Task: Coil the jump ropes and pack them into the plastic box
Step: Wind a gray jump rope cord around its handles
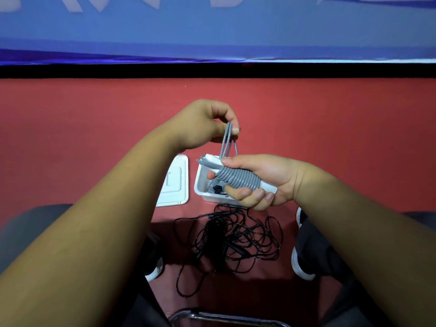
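- the lid (173, 185) is laid aside, so the plastic box (200, 193) is open.
- spare loops of the grey jump rope (236, 179) are pinched taut by the left hand (203, 123), likely for tucking.
- the black jump rope (228, 239) is left tangled.
- the wound bundle is gripped over the box by the right hand (259, 180).

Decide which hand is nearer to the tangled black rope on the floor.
Right. The right hand grips the grey rope just above the far edge of the black rope; the left hand pinches its loops higher up, farther away.
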The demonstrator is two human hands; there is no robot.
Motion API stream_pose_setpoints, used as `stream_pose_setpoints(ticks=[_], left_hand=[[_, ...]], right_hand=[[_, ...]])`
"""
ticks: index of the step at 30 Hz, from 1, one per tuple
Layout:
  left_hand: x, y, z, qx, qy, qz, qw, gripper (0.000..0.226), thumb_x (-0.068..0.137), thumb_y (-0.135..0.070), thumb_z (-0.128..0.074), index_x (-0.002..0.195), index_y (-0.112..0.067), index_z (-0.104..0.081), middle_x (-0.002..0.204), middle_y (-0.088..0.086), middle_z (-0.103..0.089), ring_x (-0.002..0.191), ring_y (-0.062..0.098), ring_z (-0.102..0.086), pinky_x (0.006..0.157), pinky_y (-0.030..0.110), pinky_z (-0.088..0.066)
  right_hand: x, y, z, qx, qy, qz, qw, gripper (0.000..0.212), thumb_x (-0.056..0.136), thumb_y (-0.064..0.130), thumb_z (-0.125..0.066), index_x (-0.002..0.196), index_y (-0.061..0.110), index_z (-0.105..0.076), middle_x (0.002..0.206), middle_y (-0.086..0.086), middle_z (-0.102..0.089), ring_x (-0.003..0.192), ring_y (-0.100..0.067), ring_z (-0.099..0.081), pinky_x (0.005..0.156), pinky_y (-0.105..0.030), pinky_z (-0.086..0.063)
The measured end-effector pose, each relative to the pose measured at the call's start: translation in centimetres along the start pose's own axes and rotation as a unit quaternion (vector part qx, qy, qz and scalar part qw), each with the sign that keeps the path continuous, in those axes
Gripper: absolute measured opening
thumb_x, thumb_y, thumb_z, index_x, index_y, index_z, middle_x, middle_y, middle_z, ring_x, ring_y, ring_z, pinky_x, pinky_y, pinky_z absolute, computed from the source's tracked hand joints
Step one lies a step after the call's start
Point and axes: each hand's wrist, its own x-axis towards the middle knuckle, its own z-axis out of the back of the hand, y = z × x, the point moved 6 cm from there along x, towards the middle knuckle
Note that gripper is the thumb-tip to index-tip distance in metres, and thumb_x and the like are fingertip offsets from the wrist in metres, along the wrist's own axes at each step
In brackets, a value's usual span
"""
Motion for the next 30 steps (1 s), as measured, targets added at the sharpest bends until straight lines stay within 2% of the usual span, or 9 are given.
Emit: stream_pose_setpoints(ticks=[3, 7, 10, 13, 16, 20, 24, 26, 30], left_hand=[[0.0, -1.0, 1.0, 0.032, -0.041, -0.025, 0.998, 0.005, 0.090, 0.000, -0.077, 0.092, -0.003, -0.074, 0.102, 0.019, -0.077, 0.103, 0.036, -0.074, 0.090, 0.039, -0.063], [-0.1, -1.7, 1.9, 0.122, -0.085, -0.056, 0.987, 0.007, 0.088, -0.005, -0.079, 0.091, -0.012, -0.078, 0.088, 0.007, -0.078, 0.090, 0.030, -0.074, 0.086, 0.042, -0.062], [-0.4, -2.5, 2.5, 0.268, -0.133, -0.109, 0.948, 0.008, 0.086, -0.011, -0.078, 0.090, -0.018, -0.079, 0.085, -0.002, -0.076, 0.083, 0.019, -0.071, 0.078, 0.036, -0.055], [0.0, -2.3, 2.6, 0.402, -0.112, -0.129, 0.899, 0.012, 0.084, -0.012, -0.077, 0.093, -0.020, -0.079, 0.089, 0.001, -0.074, 0.086, 0.024, -0.069, 0.077, 0.035, -0.051], [0.6, -0.3, 1.8, 0.457, -0.043, -0.045, 0.887, 0.021, 0.079, -0.019, -0.085, 0.097, -0.025, -0.079, 0.092, 0.001, -0.075, 0.089, 0.028, -0.068, 0.081, 0.038, -0.055], [0.5, 1.8, 0.2, 0.439, 0.009, 0.060, 0.896, 0.027, 0.071, -0.029, -0.094, 0.089, -0.022, -0.075, 0.084, -0.004, -0.073, 0.083, 0.021, -0.067, 0.070, 0.030, -0.049], [0.7, 3.4, -0.2, 0.327, 0.010, 0.136, 0.935, 0.037, 0.070, -0.033, -0.097, 0.088, -0.016, -0.070, 0.078, 0.004, -0.074, 0.072, 0.024, -0.069, 0.072, 0.037, -0.057], [0.7, 3.7, -0.2, 0.240, 0.002, 0.150, 0.959, 0.038, 0.070, -0.032, -0.097, 0.086, -0.013, -0.068, 0.066, 0.003, -0.071, 0.060, 0.019, -0.065, 0.066, 0.038, -0.058], [0.7, 3.5, -0.3, 0.132, -0.014, 0.127, 0.983, 0.041, 0.075, -0.036, -0.094, 0.083, -0.010, -0.064, 0.056, -0.001, -0.063, 0.053, 0.017, -0.057, 0.055, 0.031, -0.052]], right_hand=[[0.2, 0.1, 1.6, 0.009, -0.077, 0.001, 0.997, 0.046, 0.099, 0.058, -0.056, 0.132, 0.025, -0.055, 0.068, 0.000, -0.043, 0.044, -0.004, -0.031, 0.037, -0.016, -0.017], [0.1, 1.1, 4.0, 0.030, -0.186, 0.034, 0.981, 0.038, 0.100, 0.060, -0.059, 0.117, 0.025, -0.063, 0.072, 0.000, -0.046, 0.051, -0.007, -0.033, 0.038, -0.015, -0.021], [-0.3, 1.7, 5.7, 0.063, -0.252, 0.066, 0.963, 0.037, 0.101, 0.058, -0.061, 0.111, 0.023, -0.064, 0.072, -0.003, -0.051, 0.055, -0.011, -0.039, 0.040, -0.018, -0.027], [-0.6, 2.0, 6.8, 0.082, -0.280, 0.090, 0.952, 0.042, 0.102, 0.061, -0.058, 0.120, 0.023, -0.067, 0.073, -0.004, -0.054, 0.055, -0.013, -0.043, 0.042, -0.020, -0.032], [-0.8, 2.3, 7.4, 0.082, -0.322, 0.099, 0.938, 0.047, 0.101, 0.063, -0.057, 0.123, 0.022, -0.064, 0.073, -0.006, -0.058, 0.055, -0.016, -0.049, 0.045, -0.022, -0.038], [-0.6, 2.9, 7.3, 0.068, -0.351, 0.147, 0.922, 0.036, 0.105, 0.056, -0.056, 0.123, 0.025, -0.062, 0.075, -0.012, -0.060, 0.056, -0.022, -0.053, 0.051, -0.026, -0.041], [-0.6, 3.0, 7.4, 0.090, -0.372, 0.164, 0.909, 0.045, 0.101, 0.064, -0.059, 0.114, 0.021, -0.064, 0.076, -0.009, -0.061, 0.056, -0.020, -0.052, 0.050, -0.026, -0.038], [-0.8, 3.0, 7.5, 0.095, -0.388, 0.159, 0.903, 0.055, 0.096, 0.073, -0.058, 0.116, 0.022, -0.066, 0.075, -0.005, -0.060, 0.054, -0.017, -0.050, 0.050, -0.025, -0.034], [-1.5, 3.2, 7.7, 0.100, -0.411, 0.164, 0.891, 0.066, 0.088, 0.085, -0.056, 0.119, 0.027, -0.065, 0.073, -0.003, -0.057, 0.050, -0.015, -0.047, 0.048, -0.023, -0.030]])
